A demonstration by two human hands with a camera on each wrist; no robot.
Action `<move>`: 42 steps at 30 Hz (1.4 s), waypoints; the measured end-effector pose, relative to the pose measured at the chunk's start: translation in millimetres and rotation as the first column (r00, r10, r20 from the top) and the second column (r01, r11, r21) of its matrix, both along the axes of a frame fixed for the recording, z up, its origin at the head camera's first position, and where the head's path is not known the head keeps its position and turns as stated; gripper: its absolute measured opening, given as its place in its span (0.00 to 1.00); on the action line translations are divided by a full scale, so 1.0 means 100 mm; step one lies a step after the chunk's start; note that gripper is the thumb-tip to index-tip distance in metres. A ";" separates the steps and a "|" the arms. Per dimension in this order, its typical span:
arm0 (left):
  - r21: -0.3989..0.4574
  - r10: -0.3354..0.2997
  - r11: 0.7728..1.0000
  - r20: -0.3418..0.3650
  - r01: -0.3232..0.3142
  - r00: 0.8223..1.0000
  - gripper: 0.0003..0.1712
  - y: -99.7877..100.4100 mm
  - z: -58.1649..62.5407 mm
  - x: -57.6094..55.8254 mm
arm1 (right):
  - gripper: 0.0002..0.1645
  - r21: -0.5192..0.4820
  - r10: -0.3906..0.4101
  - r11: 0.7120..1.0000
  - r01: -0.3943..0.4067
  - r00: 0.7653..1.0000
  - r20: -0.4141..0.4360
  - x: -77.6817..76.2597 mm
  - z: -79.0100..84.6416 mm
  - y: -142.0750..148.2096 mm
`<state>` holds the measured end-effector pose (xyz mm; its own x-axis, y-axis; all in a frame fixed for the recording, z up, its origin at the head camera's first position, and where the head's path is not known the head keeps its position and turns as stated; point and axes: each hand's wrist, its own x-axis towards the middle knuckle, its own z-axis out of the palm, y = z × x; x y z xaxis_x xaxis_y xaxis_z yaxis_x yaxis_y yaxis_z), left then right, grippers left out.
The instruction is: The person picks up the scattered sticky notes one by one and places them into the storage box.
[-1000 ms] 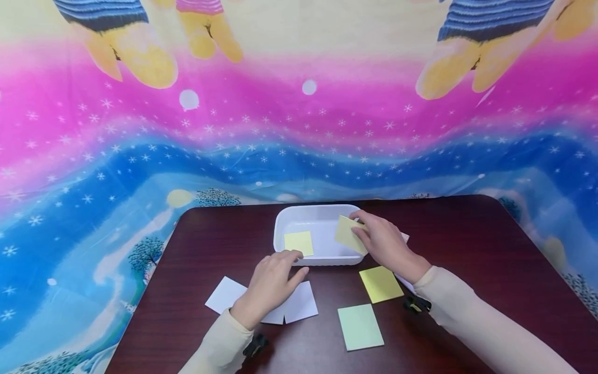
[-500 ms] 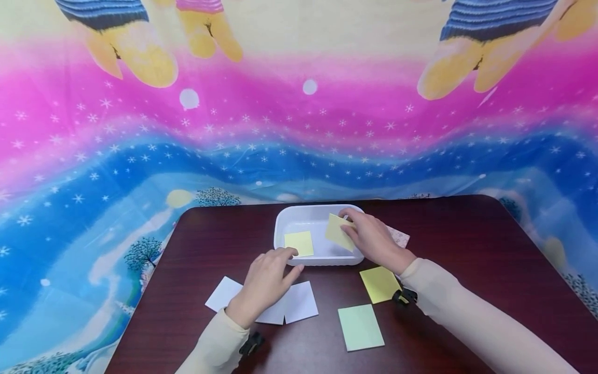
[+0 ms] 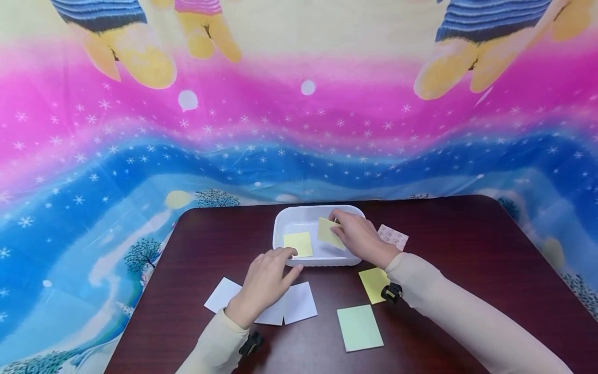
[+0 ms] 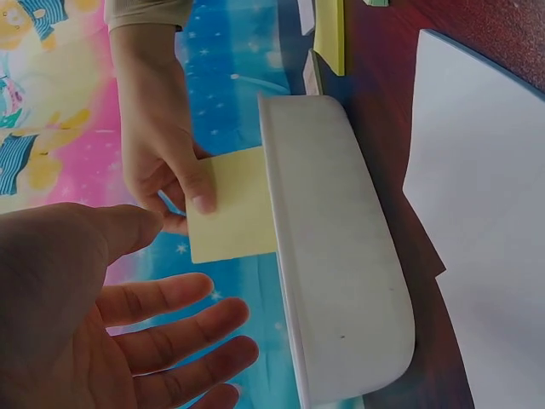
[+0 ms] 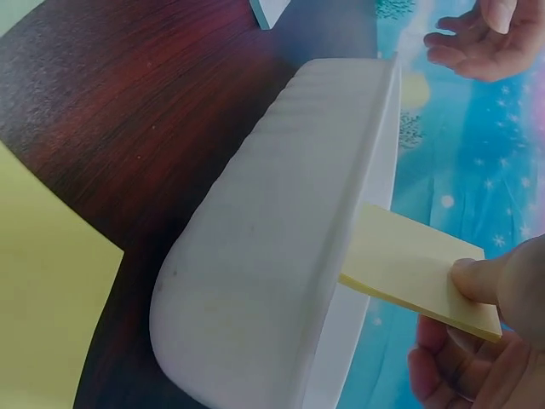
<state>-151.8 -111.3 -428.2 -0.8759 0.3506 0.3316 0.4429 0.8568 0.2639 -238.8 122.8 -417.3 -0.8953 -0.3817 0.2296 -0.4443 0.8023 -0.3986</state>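
My right hand (image 3: 362,234) pinches a pale yellow sticky note pad (image 5: 417,268) between thumb and fingers, over the right half of a white plastic tray (image 3: 327,262). In the right wrist view the pad's lower part dips behind the tray's rim. Another pale yellow sticky note pad (image 3: 297,243) lies inside the tray on the left. My left hand (image 3: 263,280) hovers near the tray's front left corner, fingers spread and relaxed, holding nothing. In the left wrist view its palm and fingers (image 4: 183,332) face the tray's side.
White note pads (image 3: 300,302) lie beneath the left hand, partly hidden by it. A green pad (image 3: 360,328) and a darker yellow pad (image 3: 372,284) sit front right, the latter partly covered by the right wrist's strap. A pink patterned pad (image 3: 393,238) lies right of the tray on the dark wooden table (image 3: 467,249).
My right hand has moved left over the tray with the pale yellow sticky note pad, uncovering more of the pink patterned pad. The left hand has shifted slightly left.
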 end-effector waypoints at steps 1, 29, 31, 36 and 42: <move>0.000 0.001 1.000 0.003 -0.001 1.000 0.21 0.00 0.01 0.00 | 0.10 0.004 0.005 1.000 -0.005 1.000 0.003 -0.01 -0.01 -0.02; -0.005 0.004 1.000 0.031 -0.004 1.000 0.22 -0.01 -0.02 -0.01 | 0.10 0.126 0.031 0.990 -0.064 0.969 0.245 -0.21 -0.18 -0.20; -0.007 0.009 1.000 0.027 -0.008 1.000 0.21 -0.01 -0.02 -0.03 | 0.12 0.133 0.031 0.989 -0.066 0.967 0.253 -0.23 -0.18 -0.20; -0.001 0.011 1.000 0.036 -0.011 0.999 0.21 0.01 -0.02 -0.09 | 0.19 0.143 0.004 0.989 -0.048 0.956 0.293 -0.26 -0.19 -0.19; -0.002 0.014 1.000 0.048 -0.014 0.999 0.22 0.04 0.00 -0.15 | 0.25 0.142 -0.011 0.989 -0.039 0.941 0.338 -0.26 -0.18 -0.20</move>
